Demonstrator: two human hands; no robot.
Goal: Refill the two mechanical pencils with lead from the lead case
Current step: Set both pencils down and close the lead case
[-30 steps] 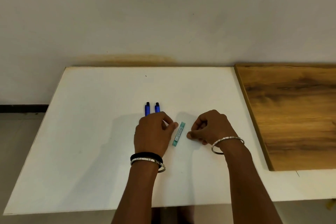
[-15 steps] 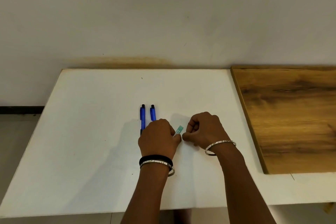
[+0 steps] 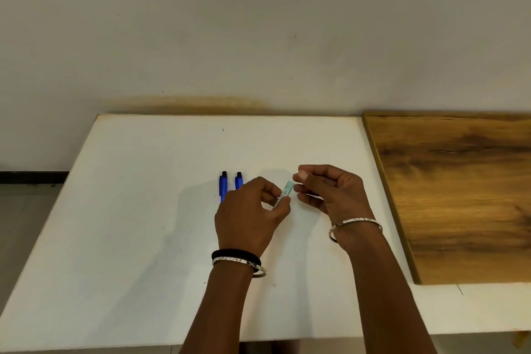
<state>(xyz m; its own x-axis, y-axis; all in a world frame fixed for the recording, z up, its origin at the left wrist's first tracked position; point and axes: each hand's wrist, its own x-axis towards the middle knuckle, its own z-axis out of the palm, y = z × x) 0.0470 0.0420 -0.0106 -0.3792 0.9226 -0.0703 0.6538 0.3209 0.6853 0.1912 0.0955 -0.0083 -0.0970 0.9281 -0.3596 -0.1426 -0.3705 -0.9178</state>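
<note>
Two blue mechanical pencils (image 3: 223, 185) lie side by side on the white table (image 3: 138, 210), pointing away from me; my left hand hides their near ends. A small teal lead case (image 3: 286, 191) is lifted off the table between my hands. My left hand (image 3: 250, 215) pinches its lower end between thumb and fingers. My right hand (image 3: 327, 191) pinches its upper end with thumb and forefinger, the other fingers curled.
A brown wooden board (image 3: 459, 190) lies on the right part of the table, right of my right hand. A plain wall stands behind the table. The floor shows past the table's left edge.
The lead case lay flat on the table a second ago. My left hand picked it up, both hands rose, and my right hand now holds its upper end.
</note>
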